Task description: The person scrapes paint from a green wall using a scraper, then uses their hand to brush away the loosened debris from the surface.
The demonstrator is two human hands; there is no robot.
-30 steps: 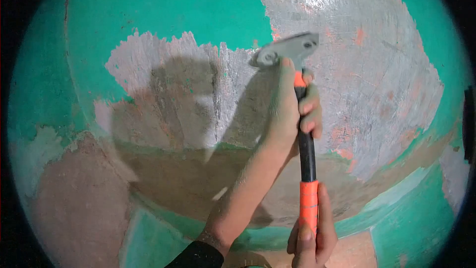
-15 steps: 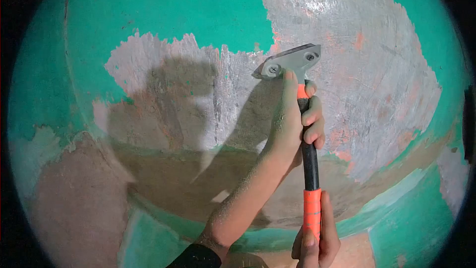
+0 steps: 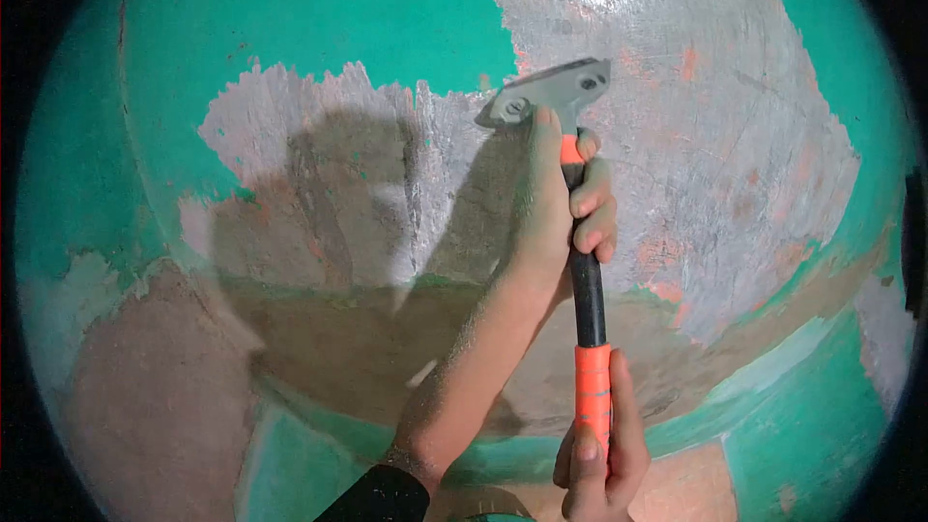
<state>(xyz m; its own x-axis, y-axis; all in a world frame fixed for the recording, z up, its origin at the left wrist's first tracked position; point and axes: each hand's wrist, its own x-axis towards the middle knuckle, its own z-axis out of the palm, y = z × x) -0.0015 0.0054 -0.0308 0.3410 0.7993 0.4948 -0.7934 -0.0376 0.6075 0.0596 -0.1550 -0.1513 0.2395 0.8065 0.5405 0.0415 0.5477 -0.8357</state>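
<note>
Left hand (image 3: 553,198) fingers wrapped round the scraper (image 3: 553,93) handle just below the head; right hand (image 3: 604,454) fingers clamped on lower orange grip (image 3: 593,382). Head's over the grey patch (image 3: 696,126).

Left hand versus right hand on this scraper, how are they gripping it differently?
The left hand is high on the handle, its thumb reaching up to the metal head; the right hand is low, on the orange grip. The left hand shows with its forearm and a dark sleeve, while the right hand is cut off by the bottom edge. Both hold the same scraper.
</note>
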